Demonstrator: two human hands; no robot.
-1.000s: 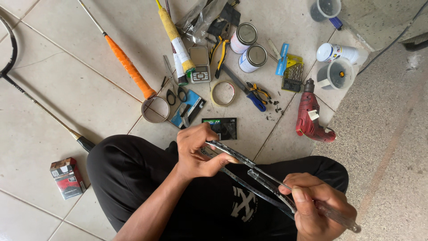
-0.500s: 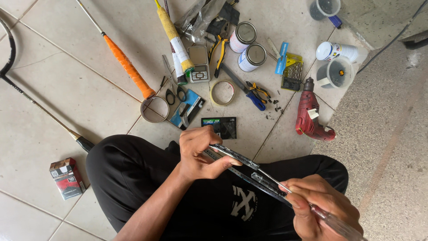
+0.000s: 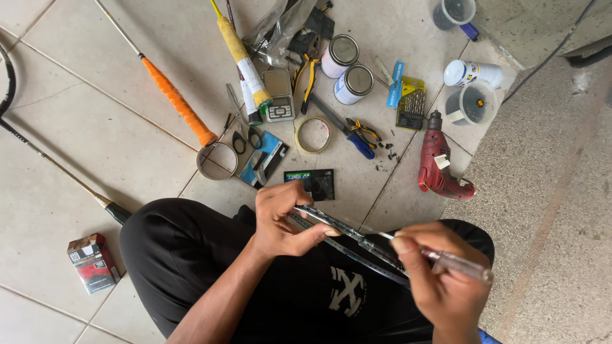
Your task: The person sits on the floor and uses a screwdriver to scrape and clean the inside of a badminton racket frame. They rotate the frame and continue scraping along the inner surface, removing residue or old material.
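While seated cross-legged on tiled floor: left hand curled around racket frame, thumb and fingers pinching it over lap. Right hand closed around clear-handled tool, fingers pressed together, tip laid against frame. Frame slanting across black shorts. Ahead on floor: red drill, two tins, tape roll, scissors, orange-gripped racket. Small red box near left knee.
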